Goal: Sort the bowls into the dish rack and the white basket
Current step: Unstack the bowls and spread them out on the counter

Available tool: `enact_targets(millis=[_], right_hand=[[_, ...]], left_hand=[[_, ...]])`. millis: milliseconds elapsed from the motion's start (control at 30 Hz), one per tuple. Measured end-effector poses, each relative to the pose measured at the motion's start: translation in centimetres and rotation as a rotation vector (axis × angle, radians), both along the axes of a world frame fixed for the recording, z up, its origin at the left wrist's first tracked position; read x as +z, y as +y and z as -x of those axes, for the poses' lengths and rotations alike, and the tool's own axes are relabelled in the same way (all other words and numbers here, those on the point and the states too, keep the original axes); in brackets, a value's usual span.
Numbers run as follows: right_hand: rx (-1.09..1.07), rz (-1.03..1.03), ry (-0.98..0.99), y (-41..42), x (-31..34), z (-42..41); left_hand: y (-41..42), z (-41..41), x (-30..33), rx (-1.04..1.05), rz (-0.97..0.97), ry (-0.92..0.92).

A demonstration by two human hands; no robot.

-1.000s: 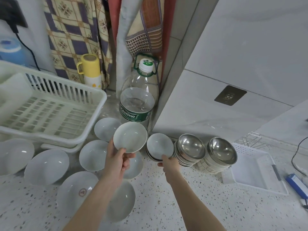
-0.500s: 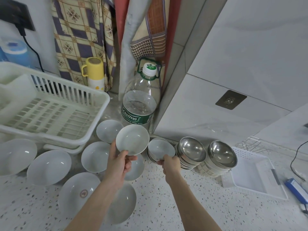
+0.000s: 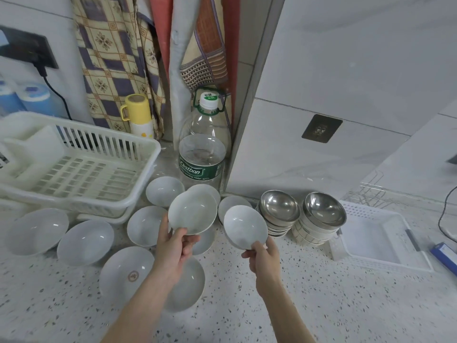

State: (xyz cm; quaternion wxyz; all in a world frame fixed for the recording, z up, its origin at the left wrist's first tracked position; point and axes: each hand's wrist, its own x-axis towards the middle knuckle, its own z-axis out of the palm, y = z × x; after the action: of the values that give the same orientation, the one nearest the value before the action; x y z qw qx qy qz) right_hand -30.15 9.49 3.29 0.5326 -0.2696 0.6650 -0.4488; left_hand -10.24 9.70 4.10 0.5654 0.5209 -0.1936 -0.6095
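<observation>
My left hand (image 3: 174,246) grips a small white bowl (image 3: 192,213) by its near rim, held up over the counter. My right hand (image 3: 262,256) pinches another small white bowl (image 3: 244,226) at its near edge, lifted just left of two stacks of steel bowls (image 3: 280,210) (image 3: 324,214). Several white bowls (image 3: 85,241) lie spread on the speckled counter, one with a red mark (image 3: 128,274). The cream dish rack (image 3: 79,167) stands empty at the left. The white basket (image 3: 380,233) sits empty at the right.
A large water bottle (image 3: 202,157) stands in the corner behind the bowls, next to a yellow-capped flask (image 3: 137,115). Cloths hang above. A wire rack (image 3: 371,191) lies behind the basket. A cable (image 3: 445,219) and a blue object (image 3: 445,256) lie at far right.
My right hand has lifted a small white bowl off the stack beside the steel bowls and brought it toward me. The left hand's bowl stays raised; the view has shifted slightly.
</observation>
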Motion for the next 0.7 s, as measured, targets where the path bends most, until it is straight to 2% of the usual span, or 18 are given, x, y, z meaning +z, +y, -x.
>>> enact_targets(millis=[300, 700], right_hand=[[0.016, -0.061, 0.014, 5.1, -2.6, 3.2], [0.169, -0.151, 0.027, 3.9, -5.1, 3.8]], left_hand=[[3.2, 1.4, -1.8, -0.031, -0.050, -0.042], [5.9, 2.0, -2.7, -0.043, -0.120, -0.072]])
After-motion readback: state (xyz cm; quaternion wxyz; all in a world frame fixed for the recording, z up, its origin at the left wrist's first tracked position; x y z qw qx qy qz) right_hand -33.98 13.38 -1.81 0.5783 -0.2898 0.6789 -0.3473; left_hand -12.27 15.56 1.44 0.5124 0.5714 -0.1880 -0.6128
